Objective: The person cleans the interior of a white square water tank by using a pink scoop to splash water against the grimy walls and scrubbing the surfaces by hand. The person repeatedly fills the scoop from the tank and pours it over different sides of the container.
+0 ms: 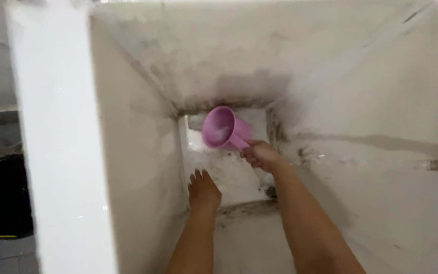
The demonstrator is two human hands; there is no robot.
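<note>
One pink scoop's [219,127] handle is hidden inside the right hand [260,155].

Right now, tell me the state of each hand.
Left hand: open, holding nothing, reaching down into the stained white tank.
Right hand: closed on the handle of the pink plastic scoop.

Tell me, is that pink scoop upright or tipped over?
Tipped. The pink scoop lies on its side in the right hand, its round mouth facing the camera. Whether it holds water I cannot tell.
</note>
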